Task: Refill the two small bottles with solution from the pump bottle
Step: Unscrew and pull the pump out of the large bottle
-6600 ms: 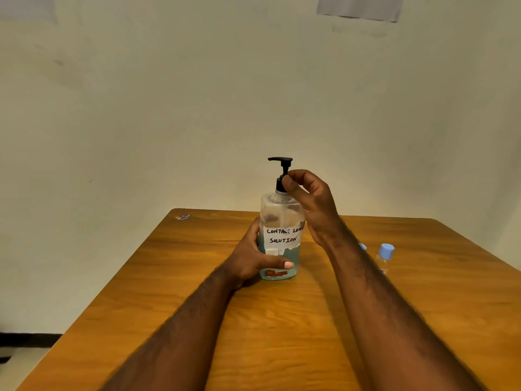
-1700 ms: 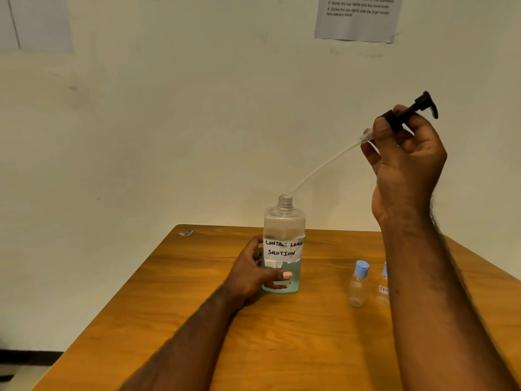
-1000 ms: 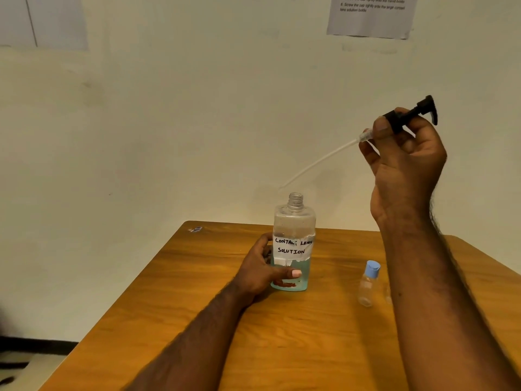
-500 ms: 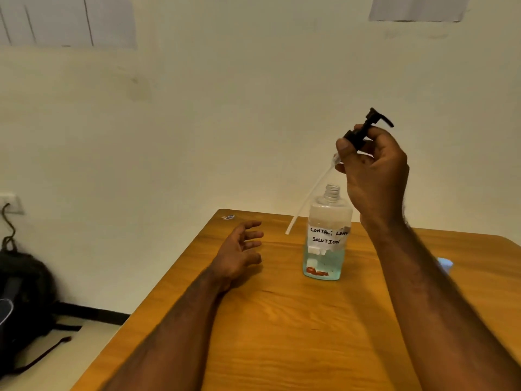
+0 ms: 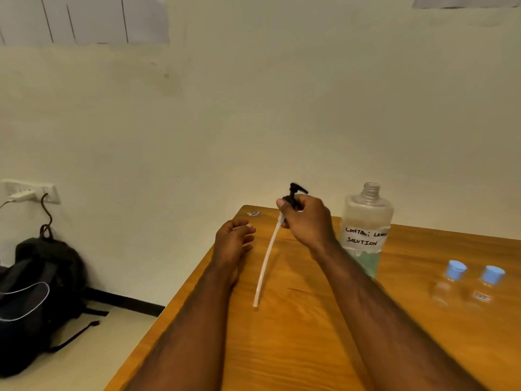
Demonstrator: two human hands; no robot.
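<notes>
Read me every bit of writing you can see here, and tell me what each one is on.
"CONTACT LENS SOLUTION": handwritten on the white label of the big bottle; the end of "LENS" curves out of sight.
Sticker on the right small bottle: too small to read.
Small scrap at the table's far corner: too blurred to read.
Papers on the wall, top left and top right: no legible text.

A plain room: bare cream wall (image 5: 253, 108), wooden table (image 5: 310, 348), wall socket (image 5: 31, 191), backpack (image 5: 36, 300) on the floor.
</notes>
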